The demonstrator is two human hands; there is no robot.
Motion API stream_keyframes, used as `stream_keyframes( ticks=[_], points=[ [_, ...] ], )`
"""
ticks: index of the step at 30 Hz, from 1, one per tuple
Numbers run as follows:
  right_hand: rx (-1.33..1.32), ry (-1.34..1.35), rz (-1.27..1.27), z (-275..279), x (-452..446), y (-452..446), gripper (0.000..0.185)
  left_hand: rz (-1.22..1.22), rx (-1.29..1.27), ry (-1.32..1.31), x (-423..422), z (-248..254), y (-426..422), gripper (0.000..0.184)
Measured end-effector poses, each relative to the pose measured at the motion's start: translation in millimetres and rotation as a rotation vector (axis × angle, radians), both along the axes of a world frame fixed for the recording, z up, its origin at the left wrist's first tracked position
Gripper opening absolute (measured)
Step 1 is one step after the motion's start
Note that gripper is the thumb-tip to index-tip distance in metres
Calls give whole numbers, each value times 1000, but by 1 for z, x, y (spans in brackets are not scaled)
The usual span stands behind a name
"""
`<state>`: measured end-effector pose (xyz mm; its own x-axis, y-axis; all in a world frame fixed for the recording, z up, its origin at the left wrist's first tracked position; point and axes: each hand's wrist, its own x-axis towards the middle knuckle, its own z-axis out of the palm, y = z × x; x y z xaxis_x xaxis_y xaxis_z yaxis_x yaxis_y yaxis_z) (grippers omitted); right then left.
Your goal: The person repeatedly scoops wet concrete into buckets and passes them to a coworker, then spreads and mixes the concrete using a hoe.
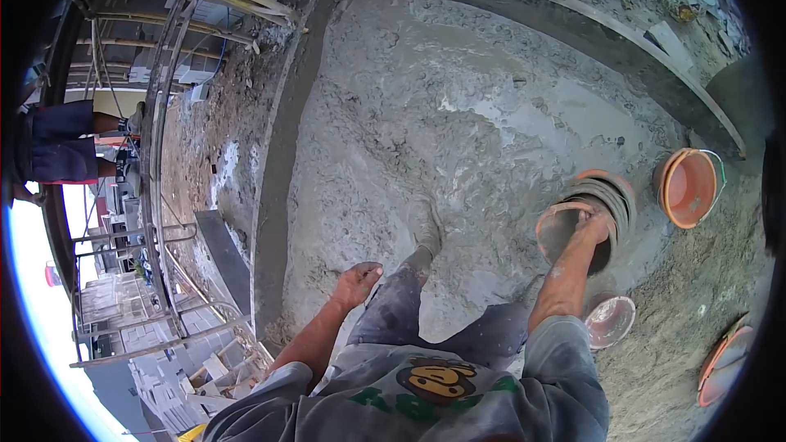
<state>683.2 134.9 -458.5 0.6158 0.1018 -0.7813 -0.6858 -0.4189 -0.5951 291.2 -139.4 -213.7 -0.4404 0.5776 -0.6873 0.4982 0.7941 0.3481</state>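
Note:
Wet grey concrete (pixel 385 115) fills a framed area, and my legs stand in it. On the right, my right hand (pixel 591 219) grips the rim of an orange bucket (pixel 560 231), which is tilted with its mouth towards me. Several cement-coated buckets (pixel 618 196) are nested together just behind it. My left hand (pixel 359 284) hangs above the concrete at the lower middle, fingers curled loosely, with no object visible in it.
An orange bucket with a handle (pixel 689 188) stands at the right, a pinkish bucket (pixel 610 321) below. Another bucket (pixel 727 367) lies lower right. Boards (pixel 274 172) edge the concrete. Bamboo scaffolding (pixel 160 115) and a person in dark shorts (pixel 61 143) are at left.

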Motion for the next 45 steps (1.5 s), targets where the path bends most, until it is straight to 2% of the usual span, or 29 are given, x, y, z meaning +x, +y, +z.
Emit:
stream_keyframes(
  ticks=[1, 2, 5, 7, 10, 12, 13, 16, 18, 19, 21, 22, 24, 25, 27, 28, 30, 31, 32, 33, 34, 35, 36, 38, 39, 40, 42, 43, 45],
  points=[
    [22, 9, -68, 11, -19, 3, 22, -34, -102, -13, -29, -20, 2, 40],
    [75, 20, -61, 26, -50, 6, 21, -70, -68, -44, -66, -43, 15, 39],
    [114, 17, 106, 79, -152, -9, 16, -6, -22, -101, -144, -66, 14, 39],
    [20, 40, 360, 87, -224, -1, 13, 160, 70, -109, -189, -61, 33, 38],
    [-99, 15, 740, 134, -332, 22, 13, 332, 164, -128, -250, -20, 64, 39],
    [-51, -213, 1171, 139, -374, 41, 10, 488, 346, -122, -284, -14, 56, 39],
    [-25, -328, 1385, 140, -390, 48, 9, 557, 359, -104, -297, -10, 48, 40],
    [278, -263, 1750, 181, -439, 66, 19, 751, 336, -44, -323, 1, 16, 42],
    [547, -251, 1922, 213, -479, 73, 17, 903, 259, -5, -322, -2, -7, 47],
    [689, -239, 1983, 229, -497, 77, 16, 1046, 336, -81, -316, -7, -14, 51],
    [806, -212, 2113, 268, -533, 77, 11, 1310, 508, -237, -294, -14, -17, 58],
    [862, -195, 2180, 285, -547, 73, 9, 1337, 483, -260, -285, -15, -14, 61],
    [1023, -393, 2410, 308, -569, 64, 8, 1398, 434, -304, -268, -6, 3, 67],
    [1117, -492, 2518, 314, -580, 57, 8, 1481, 496, -312, -263, 2, 15, 73],
    [1509, -574, 2533, 319, -596, 36, 12, 1662, 570, -265, -268, 35, 44, 76],
    [1581, -545, 2627, 314, -603, 26, 14, 1735, 591, -255, -268, 48, 59, 77],
    [1728, -467, 2800, 315, -601, 6, 19, 1557, 548, -221, -266, 71, 88, 68],
    [1850, -401, 2856, 318, -607, -3, 21, 1561, 552, -195, -271, 73, 91, 63],
    [1821, -342, 2996, 318, -614, -7, 25, 1565, 555, -169, -277, 75, 94, 58],
    [1758, -284, 3144, 318, -614, -8, 28, 1655, 557, -169, -272, 65, 87, 52],
    [1816, -137, 3151, 317, -615, -3, 33, 1743, 559, -173, -266, 55, 85, 48],
    [1883, 7, 3144, 315, -624, 2, 39, 1871, 710, -111, -261, 50, 88, 48],
    [1951, 160, 3129, 317, -636, 6, 45, 1873, 749, -68, -252, 47, 91, 47],
    [1831, -487, 2896, 331, -665, 32, 69, 1896, 824, 25, -236, 43, 88, 45],
    [1662, -634, 2723, 328, -682, 49, 79, 1927, 699, -76, -228, 46, 82, 46],
    [1509, -777, 2612, 320, -700, 64, 82, 1952, 736, -55, -219, 49, 77, 45],
    [1206, -631, 2752, 266, -738, 97, 77, 1958, 830, 4, -220, 51, 68, 44],
    [860, -232, 2926, 273, -745, 85, 75, 1974, 825, -84, -220, 43, 61, 41],
    [78, 536, 3019, 313, -765, 55, 71, 2055, 839, -55, -233, 37, 54, 40]
  ],
)
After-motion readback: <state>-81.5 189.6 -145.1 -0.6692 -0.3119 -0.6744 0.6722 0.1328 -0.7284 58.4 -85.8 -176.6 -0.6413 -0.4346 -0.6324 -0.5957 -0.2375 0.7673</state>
